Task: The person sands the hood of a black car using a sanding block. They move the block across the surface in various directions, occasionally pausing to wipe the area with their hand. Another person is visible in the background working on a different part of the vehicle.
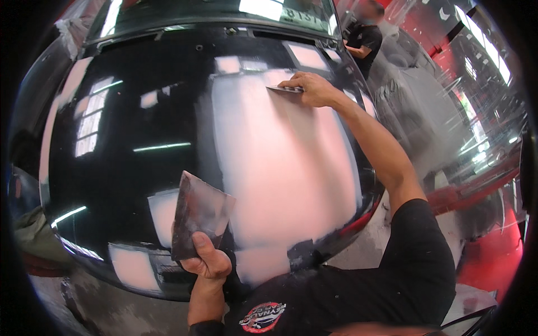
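My left hand (210,261) grips a flat, smeared metal plate (203,206) by its lower edge, thumb on top, above the near part of a black car hood (162,173). Farther off, my right hand (314,91) is closed on a thin spreader blade (277,88), which lies low over the far part of a large pale pink filler patch (286,185). Whether the blade's whole edge touches the surface, I cannot tell. A darker, greyish band runs down the patch below the blade. My right arm reaches across the patch's right side.
Smaller pink patches (133,267) dot the hood's front and far edges. The windshield (207,12) stands beyond. Another person (367,36) stands by the car's far right side. Plastic-covered parts (414,112) and a red body panel (493,263) are on the right.
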Motion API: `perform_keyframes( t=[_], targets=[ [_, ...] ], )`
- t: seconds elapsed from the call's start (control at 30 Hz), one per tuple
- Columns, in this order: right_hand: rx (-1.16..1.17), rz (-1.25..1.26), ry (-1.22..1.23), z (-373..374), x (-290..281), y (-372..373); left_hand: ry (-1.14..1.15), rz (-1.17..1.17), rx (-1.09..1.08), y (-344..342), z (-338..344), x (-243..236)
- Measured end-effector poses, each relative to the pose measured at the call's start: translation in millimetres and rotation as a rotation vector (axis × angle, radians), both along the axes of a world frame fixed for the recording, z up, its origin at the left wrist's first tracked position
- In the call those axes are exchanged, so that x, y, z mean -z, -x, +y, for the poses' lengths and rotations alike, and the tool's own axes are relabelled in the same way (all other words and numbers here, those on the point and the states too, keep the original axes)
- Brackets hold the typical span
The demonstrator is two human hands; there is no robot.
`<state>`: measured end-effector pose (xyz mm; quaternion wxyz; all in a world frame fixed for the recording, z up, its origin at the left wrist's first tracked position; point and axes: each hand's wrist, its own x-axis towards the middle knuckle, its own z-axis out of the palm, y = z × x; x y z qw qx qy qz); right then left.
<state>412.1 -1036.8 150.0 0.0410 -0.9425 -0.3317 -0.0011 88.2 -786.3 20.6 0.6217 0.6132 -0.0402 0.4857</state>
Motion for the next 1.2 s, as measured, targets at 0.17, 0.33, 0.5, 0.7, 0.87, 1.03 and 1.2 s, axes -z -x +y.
perform_keyframes(
  t=[0.17, 0.33, 0.5, 0.7, 0.87, 1.03, 1.2],
  targets=[
    [0.004, 0.101, -0.021, -36.2, 9.5, 96.5, 0.047, -0.039, 0.065, 5.9, -0.6, 6.2],
    [0.041, 0.084, 0.029, -56.0, 21.8, 209.2, 0.067, 0.011, 0.058, 9.1, 3.1, 3.1],
    [0.035, 0.285, 0.07, -60.5, -17.9, 189.1, 0.056, -0.08, 0.084, 6.0, 1.0, 0.2],
    [0.007, -0.189, -0.056, -4.4, -12.9, 40.6, -0.027, -0.048, 0.066, 1.1, 3.8, -3.8],
    [0.061, -0.107, -0.033, 25.2, 9.8, -6.0, -0.077, 0.002, 0.029, 0.5, 7.3, -8.5],
    [-0.037, -0.038, -0.037, 10.2, 4.3, 1.7, -0.108, 0.065, 0.001, 3.8, 7.6, -7.3],
    [-0.069, -0.054, -0.012, -35.4, 22.9, 101.3, 0.033, 0.068, 0.095, 8.8, 3.6, -0.1]
  ],
)
